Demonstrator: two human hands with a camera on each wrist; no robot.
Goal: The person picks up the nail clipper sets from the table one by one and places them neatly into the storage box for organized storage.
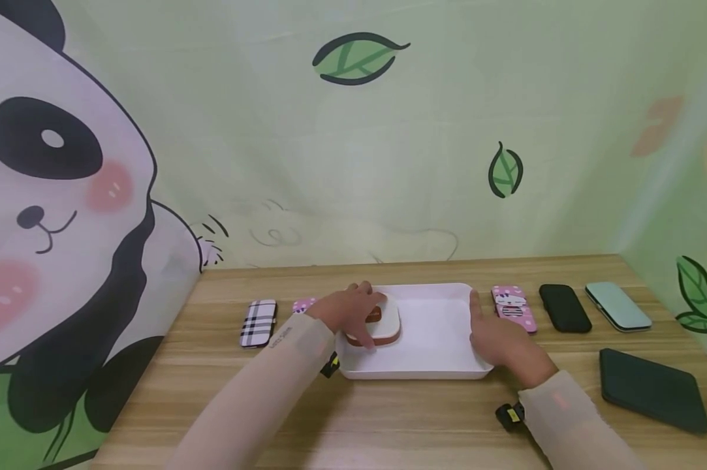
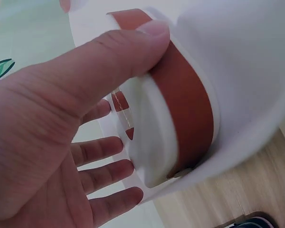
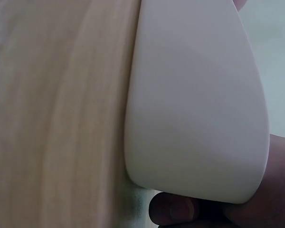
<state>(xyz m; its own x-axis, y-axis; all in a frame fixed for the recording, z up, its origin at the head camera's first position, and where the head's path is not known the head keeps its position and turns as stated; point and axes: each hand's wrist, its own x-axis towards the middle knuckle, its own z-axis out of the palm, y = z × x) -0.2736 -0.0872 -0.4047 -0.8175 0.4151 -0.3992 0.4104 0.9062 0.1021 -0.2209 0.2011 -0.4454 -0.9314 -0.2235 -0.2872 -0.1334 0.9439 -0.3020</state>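
A white tray (image 1: 435, 329) lies on the wooden table in front of me. In its left part sits a rounded white box (image 1: 391, 318) with a brown band (image 2: 192, 104) round its side. My left hand (image 1: 353, 310) reaches over the box and holds it, thumb on the near side of the band and the other fingertips at the far side. A brown patch with stitching shows on the box's top. At the tray's right side my right hand (image 1: 497, 336) grips the rim, the index finger lying along it. Curled fingers show below the tray's corner (image 3: 204, 166) in the right wrist view.
Left of the tray lie a plaid case (image 1: 258, 323) and a pink case (image 1: 302, 305), partly hidden. On the right are a pink cat-print case (image 1: 514, 309), a black case (image 1: 565, 308), a pale green case (image 1: 617, 307) and a dark flat rectangle (image 1: 653, 390). A printed cloth (image 1: 359, 163) hangs behind.
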